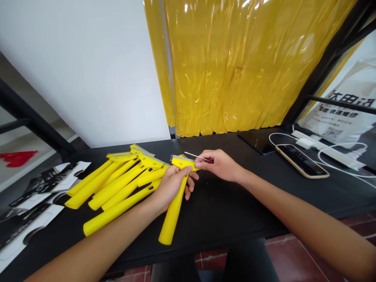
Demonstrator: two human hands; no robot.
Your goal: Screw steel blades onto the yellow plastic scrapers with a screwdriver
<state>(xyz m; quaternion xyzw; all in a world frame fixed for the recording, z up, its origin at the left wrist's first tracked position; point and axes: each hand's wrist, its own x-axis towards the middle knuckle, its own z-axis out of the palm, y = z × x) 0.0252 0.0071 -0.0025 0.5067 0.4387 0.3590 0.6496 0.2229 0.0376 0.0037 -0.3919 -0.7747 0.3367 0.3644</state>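
A yellow scraper [174,211] with a long handle is gripped in my left hand [172,184], its handle slanting down toward the table's front edge. The thumb presses on the scraper's head, which has a grey blade edge along its far side. My right hand [219,164] closes around a small screwdriver [209,160] with a dark red handle, its thin metal shaft pointing left above the scraper head. The right fingertips are beside the head's right end; whether they touch it I cannot tell. Left of my left hand lies a pile of several similar yellow scrapers [117,184].
Printed cardboard packaging [38,211] lies at the left of the black table [223,219]. To the right are a phone [302,160], a dark tablet-like slab [257,141] and a white power strip [331,150] with cables. Yellow plastic film [235,70] hangs behind.
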